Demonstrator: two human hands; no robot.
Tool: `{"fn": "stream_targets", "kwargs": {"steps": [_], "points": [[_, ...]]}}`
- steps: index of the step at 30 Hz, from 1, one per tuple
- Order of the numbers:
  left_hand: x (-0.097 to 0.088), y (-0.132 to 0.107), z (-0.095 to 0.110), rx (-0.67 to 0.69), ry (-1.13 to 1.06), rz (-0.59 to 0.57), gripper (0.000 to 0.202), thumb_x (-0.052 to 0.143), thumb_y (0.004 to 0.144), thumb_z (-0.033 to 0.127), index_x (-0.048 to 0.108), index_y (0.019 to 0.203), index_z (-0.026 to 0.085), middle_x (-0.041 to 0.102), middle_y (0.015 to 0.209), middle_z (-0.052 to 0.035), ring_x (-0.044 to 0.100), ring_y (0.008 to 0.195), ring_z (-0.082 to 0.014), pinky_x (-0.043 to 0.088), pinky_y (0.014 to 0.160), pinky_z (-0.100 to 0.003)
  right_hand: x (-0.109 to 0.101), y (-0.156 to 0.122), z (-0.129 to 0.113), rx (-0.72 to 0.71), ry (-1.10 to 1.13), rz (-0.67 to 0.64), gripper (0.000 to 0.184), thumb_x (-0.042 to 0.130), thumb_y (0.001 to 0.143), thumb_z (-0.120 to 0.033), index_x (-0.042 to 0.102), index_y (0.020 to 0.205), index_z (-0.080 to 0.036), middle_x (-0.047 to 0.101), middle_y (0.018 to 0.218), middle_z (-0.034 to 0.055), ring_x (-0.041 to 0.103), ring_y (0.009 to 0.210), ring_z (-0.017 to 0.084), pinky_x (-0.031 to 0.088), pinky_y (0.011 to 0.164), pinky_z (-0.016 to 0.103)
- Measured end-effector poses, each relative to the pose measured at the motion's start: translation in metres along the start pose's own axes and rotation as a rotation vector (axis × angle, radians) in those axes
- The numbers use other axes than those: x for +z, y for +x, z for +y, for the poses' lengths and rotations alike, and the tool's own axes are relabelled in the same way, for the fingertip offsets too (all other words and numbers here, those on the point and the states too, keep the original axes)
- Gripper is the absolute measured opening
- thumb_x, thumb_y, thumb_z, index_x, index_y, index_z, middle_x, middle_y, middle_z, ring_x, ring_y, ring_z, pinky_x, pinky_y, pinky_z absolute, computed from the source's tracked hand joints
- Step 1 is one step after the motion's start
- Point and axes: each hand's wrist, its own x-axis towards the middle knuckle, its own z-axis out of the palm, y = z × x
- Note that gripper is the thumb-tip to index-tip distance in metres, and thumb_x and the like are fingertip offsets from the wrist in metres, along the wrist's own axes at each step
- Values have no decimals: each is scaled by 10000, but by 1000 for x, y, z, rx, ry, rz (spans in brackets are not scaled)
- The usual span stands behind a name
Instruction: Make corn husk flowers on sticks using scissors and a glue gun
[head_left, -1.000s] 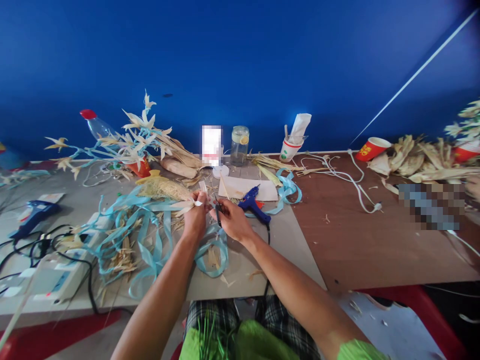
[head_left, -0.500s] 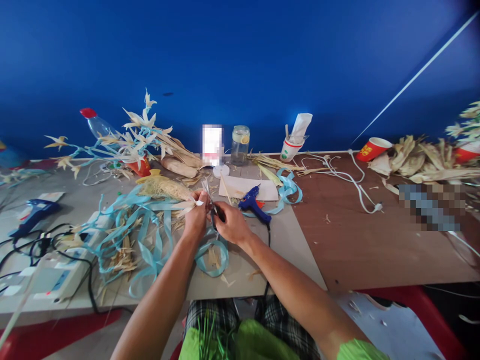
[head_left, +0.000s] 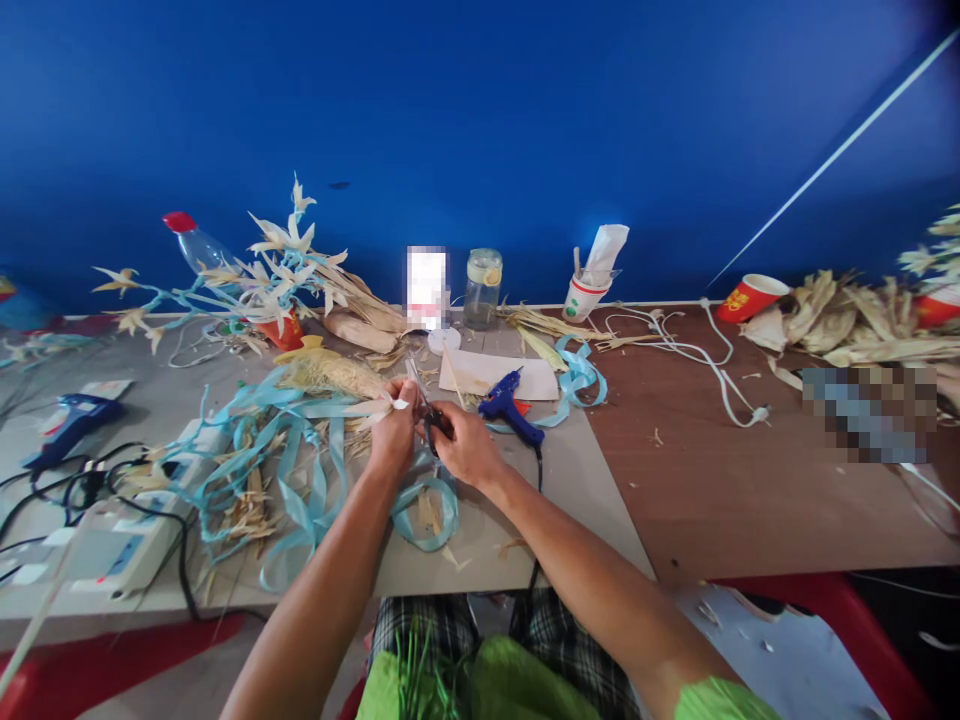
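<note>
Pinching husk (head_left: 381, 408), left hand (head_left: 391, 440), right hand (head_left: 469, 447) on scissors (head_left: 421, 395), tissue (head_left: 604, 248) in cup (head_left: 581, 300)

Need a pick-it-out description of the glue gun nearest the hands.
On the grey board, look just past the right hand. A blue glue gun lies there, nozzle toward a white sheet. The other blue gun sits far left among black cables; this one lies mid-table.

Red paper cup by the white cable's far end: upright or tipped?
Tipped: the red paper cup lies on its side on the brown wooden table, its mouth towards the pile of dried husks.
</note>
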Motion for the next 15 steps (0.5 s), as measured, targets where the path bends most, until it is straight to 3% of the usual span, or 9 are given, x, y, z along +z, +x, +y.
{"fn": "stream_targets", "kwargs": {"steps": [11,15], "points": [[-2,4,-6,32,-47,-1,231,609,738,348,449,700,186,420,595,54,396,501,-66,335,495,-199,0,2,3,86,59,11,260,551,774,-288,634,1006,-206,642,732,10,555,636,146,419,609,259],[-1,2,-3,3,-9,31,220,593,755,356,456,721,187,412,578,59,371,482,-63,321,485,-200,0,0,3,110,125,-52,316,565,754,-296,604,1057,-218,626,745,-15,545,645,126,407,603,236]]}}
